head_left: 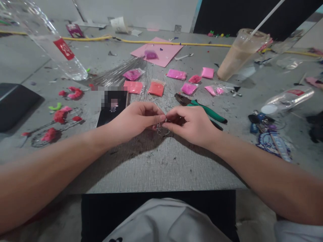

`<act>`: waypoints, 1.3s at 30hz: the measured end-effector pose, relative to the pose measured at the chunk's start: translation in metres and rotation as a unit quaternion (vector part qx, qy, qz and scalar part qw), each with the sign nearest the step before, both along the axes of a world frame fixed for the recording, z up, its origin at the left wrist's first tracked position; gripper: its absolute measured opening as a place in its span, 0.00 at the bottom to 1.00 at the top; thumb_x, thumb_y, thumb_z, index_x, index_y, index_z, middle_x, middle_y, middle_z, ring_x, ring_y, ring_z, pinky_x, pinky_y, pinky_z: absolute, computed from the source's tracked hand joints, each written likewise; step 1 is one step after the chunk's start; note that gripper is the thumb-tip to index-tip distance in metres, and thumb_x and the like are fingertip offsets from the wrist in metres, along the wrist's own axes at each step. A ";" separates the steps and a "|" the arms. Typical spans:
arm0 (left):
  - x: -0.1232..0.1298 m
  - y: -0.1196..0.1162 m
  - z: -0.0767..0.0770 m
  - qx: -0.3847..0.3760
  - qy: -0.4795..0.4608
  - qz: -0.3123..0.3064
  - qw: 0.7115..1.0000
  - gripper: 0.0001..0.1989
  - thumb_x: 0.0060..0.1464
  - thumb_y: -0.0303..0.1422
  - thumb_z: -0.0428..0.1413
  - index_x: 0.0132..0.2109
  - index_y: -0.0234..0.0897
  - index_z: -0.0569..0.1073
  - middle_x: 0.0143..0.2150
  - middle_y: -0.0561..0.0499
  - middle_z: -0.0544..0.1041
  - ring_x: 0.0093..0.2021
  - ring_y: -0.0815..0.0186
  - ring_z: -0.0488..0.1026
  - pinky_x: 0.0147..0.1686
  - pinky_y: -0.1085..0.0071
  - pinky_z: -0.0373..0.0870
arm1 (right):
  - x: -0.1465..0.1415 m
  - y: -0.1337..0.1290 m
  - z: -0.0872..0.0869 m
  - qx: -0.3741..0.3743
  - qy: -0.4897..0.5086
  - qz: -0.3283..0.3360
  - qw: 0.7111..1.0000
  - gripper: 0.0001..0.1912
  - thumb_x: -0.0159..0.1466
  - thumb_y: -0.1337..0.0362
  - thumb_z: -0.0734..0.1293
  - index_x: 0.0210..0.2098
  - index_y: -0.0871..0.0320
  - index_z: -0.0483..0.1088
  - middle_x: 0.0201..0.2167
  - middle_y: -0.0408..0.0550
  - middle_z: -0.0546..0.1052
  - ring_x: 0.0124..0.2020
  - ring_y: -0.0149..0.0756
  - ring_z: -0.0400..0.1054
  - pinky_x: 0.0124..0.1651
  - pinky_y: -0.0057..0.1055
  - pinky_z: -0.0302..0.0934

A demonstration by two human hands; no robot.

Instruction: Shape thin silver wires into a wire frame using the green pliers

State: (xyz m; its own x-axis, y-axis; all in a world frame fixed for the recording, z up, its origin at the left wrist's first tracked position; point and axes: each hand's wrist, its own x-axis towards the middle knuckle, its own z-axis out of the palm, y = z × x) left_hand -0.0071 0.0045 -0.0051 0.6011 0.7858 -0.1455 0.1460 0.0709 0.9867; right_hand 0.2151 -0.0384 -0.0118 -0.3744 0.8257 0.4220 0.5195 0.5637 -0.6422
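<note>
Fingers [157,118] of both hands pinch thin wire [159,127], mostly hidden.

Left hand [137,118] and right hand [190,124] pinch (fingertips meeting)

Your grey textured table [151,168] carried small pink and orange plastic packets [156,88]; green-handled pliers [202,108] lay beside them; you also had a black phone [112,107], a clear plastic bottle [50,43], a bunch of keys [262,122].
</note>
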 end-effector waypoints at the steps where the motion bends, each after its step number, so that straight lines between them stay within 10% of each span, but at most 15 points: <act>1: 0.000 0.000 -0.001 -0.012 -0.006 0.001 1.000 0.08 0.60 0.36 0.68 0.37 0.37 0.81 0.29 0.52 0.76 0.30 0.71 0.72 0.30 0.75 0.72 | 0.000 0.000 0.000 0.018 -0.008 -0.001 1.000 0.08 0.66 0.62 0.78 0.38 0.60 0.80 0.30 0.45 0.84 0.29 0.33 0.75 0.35 0.29 0.64; 14: 0.005 0.002 -0.004 -0.099 -0.081 0.046 0.991 0.06 0.51 0.30 0.73 0.38 0.37 0.86 0.32 0.51 0.82 0.29 0.72 0.75 0.29 0.77 0.72 | 0.002 0.001 -0.004 0.163 -0.054 -0.001 0.985 0.07 0.71 0.66 0.72 0.36 0.59 0.80 0.30 0.45 0.84 0.31 0.33 0.76 0.37 0.29 0.63; 39: 0.008 -0.003 0.002 -0.129 -0.039 0.057 0.989 0.06 0.54 0.29 0.70 0.41 0.38 0.87 0.36 0.49 0.85 0.31 0.69 0.79 0.28 0.75 0.74 | 0.004 0.003 -0.002 0.157 -0.075 0.016 0.985 0.05 0.69 0.65 0.72 0.38 0.58 0.81 0.34 0.48 0.85 0.35 0.37 0.78 0.39 0.31 0.68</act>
State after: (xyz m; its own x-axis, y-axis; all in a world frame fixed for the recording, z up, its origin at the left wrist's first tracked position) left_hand 0.0005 0.0016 -0.0036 0.5280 0.7921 -0.3062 0.0466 0.3330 0.9418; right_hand 0.2195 -0.0352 -0.0143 -0.4755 0.6498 0.5930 0.5742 0.7399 -0.3504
